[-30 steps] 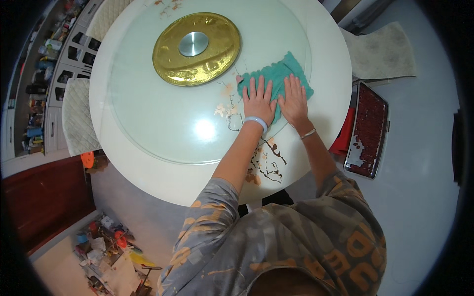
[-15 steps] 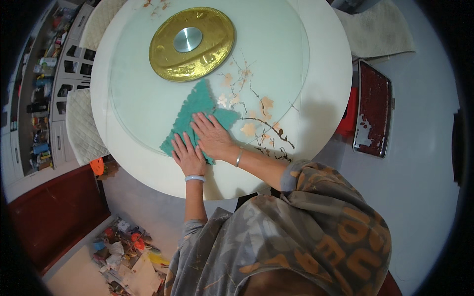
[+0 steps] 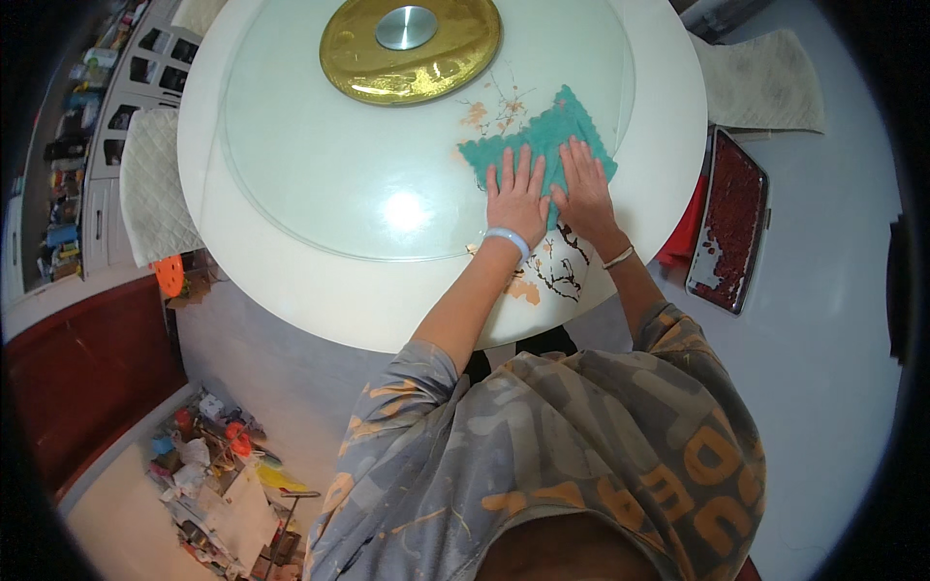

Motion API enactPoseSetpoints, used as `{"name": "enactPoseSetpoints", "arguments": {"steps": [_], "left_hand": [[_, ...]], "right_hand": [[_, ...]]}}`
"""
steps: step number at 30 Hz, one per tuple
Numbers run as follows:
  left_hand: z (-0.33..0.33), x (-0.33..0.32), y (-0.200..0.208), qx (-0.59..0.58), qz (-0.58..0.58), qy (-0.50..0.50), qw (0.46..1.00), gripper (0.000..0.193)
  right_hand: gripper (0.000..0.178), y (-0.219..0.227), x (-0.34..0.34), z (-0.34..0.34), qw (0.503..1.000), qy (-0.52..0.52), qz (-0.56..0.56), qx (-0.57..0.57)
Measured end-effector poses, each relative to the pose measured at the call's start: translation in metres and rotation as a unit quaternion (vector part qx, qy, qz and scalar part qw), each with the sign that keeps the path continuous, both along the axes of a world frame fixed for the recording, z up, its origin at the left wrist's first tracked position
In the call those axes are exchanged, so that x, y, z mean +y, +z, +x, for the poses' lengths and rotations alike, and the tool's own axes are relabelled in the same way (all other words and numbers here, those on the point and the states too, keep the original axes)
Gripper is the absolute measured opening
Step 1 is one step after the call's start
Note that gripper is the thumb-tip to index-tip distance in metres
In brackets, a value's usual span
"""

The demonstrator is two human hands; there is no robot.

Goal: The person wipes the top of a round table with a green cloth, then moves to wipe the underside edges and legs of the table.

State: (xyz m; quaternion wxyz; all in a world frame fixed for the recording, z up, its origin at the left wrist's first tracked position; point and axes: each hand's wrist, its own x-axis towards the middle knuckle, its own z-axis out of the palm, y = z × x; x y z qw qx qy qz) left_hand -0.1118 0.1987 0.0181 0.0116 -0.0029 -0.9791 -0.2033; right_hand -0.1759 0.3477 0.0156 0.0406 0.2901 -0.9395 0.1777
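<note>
A teal cloth with scalloped edges (image 3: 547, 128) lies spread on the clear glass turntable (image 3: 320, 184), towards its right side. My left hand (image 3: 520, 200) rests flat on the lower left of the cloth, fingers stretched and slightly apart. Beside it, my right hand (image 3: 585, 201) presses flat on the cloth's right part, its fingers extended. The glass sits on a round white table (image 3: 320, 305). Painted blossom branches (image 3: 560, 271) show near my wrists, partly hidden by cloth and hands. At the far side stands a gold disc with a silver centre (image 3: 426, 73).
Pale quilted chair covers (image 3: 155, 184) (image 3: 760, 82) flank the table. A dark red framed panel (image 3: 728, 223) stands at the right, by something red (image 3: 684, 228). Shelves with many items (image 3: 73, 165) line the left. Clutter (image 3: 218, 474) lies at lower left.
Both hands have moved right and slightly farther across the glass, taking the cloth along. The right hand was ahead of the left; now they lie side by side. The view has shifted.
</note>
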Motion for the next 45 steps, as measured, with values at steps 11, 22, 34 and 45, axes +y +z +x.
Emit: {"name": "enactPoseSetpoints", "arguments": {"steps": [11, 22, 34, 45], "left_hand": [[0.120, -0.132, 0.004, -0.086, -0.073, 0.135, 0.984, 0.064], [0.129, -0.122, 0.013, 0.133, 0.163, 0.289, 0.934, 0.070], [0.131, -0.171, -0.002, 0.104, 0.696, 0.546, 0.455, 0.024], [0.142, -0.265, -0.032, 0.112, 0.658, 0.562, 0.489, 0.023]], "right_hand": [[0.062, 0.013, -0.162, 0.093, 0.994, 0.100, 0.030, -0.041], [0.067, 0.012, -0.060, 0.036, 0.989, 0.139, -0.011, 0.049], [0.073, 0.017, -0.232, 0.098, 0.982, 0.176, -0.002, -0.066], [0.061, 0.016, -0.132, 0.034, 0.991, 0.131, 0.037, -0.015]]}}
